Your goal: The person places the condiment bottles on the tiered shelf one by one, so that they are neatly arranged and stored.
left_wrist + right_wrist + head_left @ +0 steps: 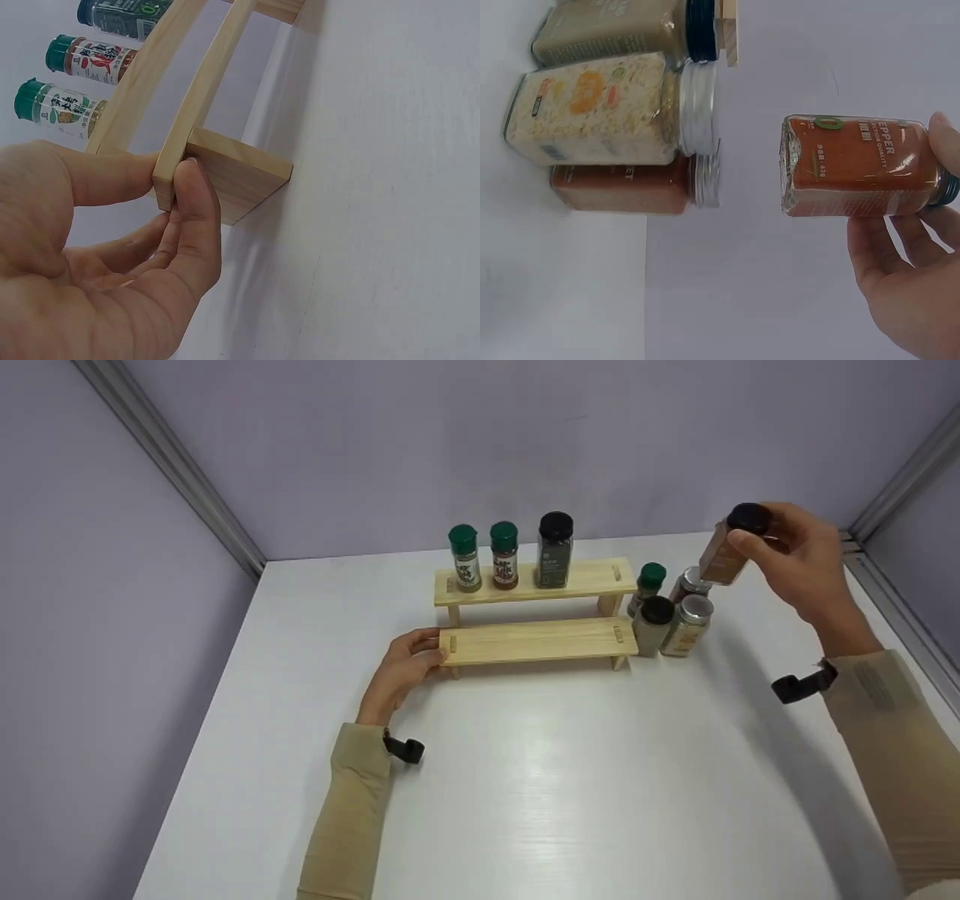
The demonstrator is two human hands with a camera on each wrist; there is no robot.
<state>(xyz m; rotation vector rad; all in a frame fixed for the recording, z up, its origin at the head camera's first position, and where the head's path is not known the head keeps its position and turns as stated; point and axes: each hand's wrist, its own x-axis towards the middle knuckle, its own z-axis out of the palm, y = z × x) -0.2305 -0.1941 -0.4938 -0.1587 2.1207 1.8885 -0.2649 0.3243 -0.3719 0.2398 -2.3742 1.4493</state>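
We've got the pepper jar [859, 176] pinched at its cap by right hand [806, 556]; rigid, smooth, prob. slippery. Left hand [405, 666] pinches rack [536, 641] end.

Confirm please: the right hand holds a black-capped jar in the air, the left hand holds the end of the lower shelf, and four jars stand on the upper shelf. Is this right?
Not quite: the upper shelf carries three jars, not four, as the head view shows. The rest stands: the right hand holds the black-capped jar in the air, and the left hand holds the end of the lower shelf.

Left hand [405, 664] low, fingers pinching; right hand [802, 556] raised (fingers curled).
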